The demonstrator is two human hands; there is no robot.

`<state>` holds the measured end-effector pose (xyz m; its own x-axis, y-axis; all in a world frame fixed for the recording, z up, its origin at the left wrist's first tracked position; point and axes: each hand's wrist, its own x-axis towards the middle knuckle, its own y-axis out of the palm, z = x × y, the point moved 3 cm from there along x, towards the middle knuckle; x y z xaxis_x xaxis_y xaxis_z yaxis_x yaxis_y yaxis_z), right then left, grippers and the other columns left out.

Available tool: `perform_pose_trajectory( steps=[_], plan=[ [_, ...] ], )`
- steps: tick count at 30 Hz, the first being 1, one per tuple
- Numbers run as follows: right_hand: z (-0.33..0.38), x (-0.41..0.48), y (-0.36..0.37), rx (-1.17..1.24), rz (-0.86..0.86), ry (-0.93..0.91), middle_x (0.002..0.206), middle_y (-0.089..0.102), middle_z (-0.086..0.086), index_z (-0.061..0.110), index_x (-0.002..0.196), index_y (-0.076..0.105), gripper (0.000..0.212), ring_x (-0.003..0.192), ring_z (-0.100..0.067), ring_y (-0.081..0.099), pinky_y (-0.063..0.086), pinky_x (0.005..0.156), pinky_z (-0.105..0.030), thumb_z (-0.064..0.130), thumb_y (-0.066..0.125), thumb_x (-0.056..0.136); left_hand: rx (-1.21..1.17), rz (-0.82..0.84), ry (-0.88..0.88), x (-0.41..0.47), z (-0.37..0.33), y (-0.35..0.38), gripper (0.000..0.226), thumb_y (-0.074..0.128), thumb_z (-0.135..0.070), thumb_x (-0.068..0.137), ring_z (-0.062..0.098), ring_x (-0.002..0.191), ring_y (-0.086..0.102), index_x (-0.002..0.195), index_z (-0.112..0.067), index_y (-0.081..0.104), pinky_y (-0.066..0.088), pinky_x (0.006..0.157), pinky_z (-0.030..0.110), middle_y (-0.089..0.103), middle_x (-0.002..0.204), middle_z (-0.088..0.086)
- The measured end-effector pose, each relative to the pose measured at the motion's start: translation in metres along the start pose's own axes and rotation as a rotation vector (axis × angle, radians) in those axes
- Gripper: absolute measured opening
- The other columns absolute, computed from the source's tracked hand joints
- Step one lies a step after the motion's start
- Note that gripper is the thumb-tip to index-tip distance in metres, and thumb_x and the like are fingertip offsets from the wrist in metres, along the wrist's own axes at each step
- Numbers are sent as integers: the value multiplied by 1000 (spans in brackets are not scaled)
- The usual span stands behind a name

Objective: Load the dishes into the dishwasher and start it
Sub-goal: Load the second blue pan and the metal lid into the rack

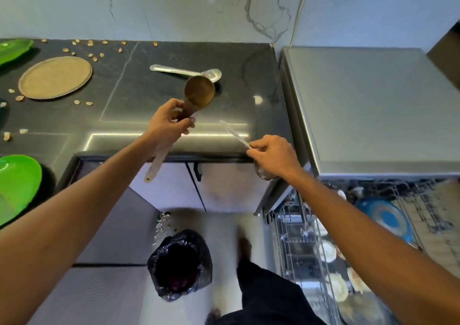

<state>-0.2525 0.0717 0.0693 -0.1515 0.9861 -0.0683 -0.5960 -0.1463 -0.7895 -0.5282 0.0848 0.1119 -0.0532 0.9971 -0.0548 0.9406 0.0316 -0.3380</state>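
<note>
Head view: looks down past both arms to the surface (139,95), the floor and the open dishwasher (361,110).
Left hand (169,123): fingers and thumb curled round the ladle just below its bowl, raised above the surface.
Ladle (199,91): brown-gold bowl faces the camera and the handle hangs down past the surface edge. The grip close to the bowl probably steadies it for carrying.
Right hand (273,155): fingers closed on the small spoon, near the surface edge and closest to the dishwasher.
Small spoon (236,135): thin handle points up and left of the right hand. Its bowl shows blurred under the hand.
Metal spoon (186,72): lies flat on the surface just beyond the ladle, not yet collected.
Round plate (55,77), green plates (17,187): on the surface well left of the left hand, awaiting loading.
Shells (92,55): scattered around the round plate.
Rack (290,247): pulled out beneath the right forearm for access, already holding a blue plate (385,217) and pale dishes.
Bin (179,265): black-bagged, on the floor between the arms, probably for scraps.
Stage: loading is partly done, and both held utensils are probably going to the rack.
</note>
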Motion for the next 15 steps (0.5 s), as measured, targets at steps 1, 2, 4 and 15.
perform_pose_trajectory(
  steps=[1,2,4,15],
  plan=[
    [-7,-16,2,73,-14,55,83,65,17,36,105,78,20,79,-7,60,44,70,-27,40,66,90,-47,21,-15,-14,0,6,18,68,-14,92,15,72,67,105,-15,55,53,62,26,71,92,10],
    [-16,-42,8,162,-22,125,78,67,20,33,104,78,19,73,-2,60,45,68,-27,37,66,91,-96,56,-51,-35,5,15,18,67,-15,93,18,74,67,107,-15,55,53,65,32,72,95,12],
    [-30,-84,19,341,-24,238,58,62,24,26,103,79,17,53,5,54,39,58,-20,27,65,94,-168,79,-107,-67,14,32,20,67,-14,93,20,74,67,109,-13,55,54,69,36,72,94,14],
    [-137,-290,71,1302,488,998,82,66,-11,11,101,66,23,65,-22,64,55,61,-32,32,60,95,-101,324,-244,-203,59,186,19,70,-7,89,17,70,71,92,-21,58,52,61,30,74,78,2]
  ],
)
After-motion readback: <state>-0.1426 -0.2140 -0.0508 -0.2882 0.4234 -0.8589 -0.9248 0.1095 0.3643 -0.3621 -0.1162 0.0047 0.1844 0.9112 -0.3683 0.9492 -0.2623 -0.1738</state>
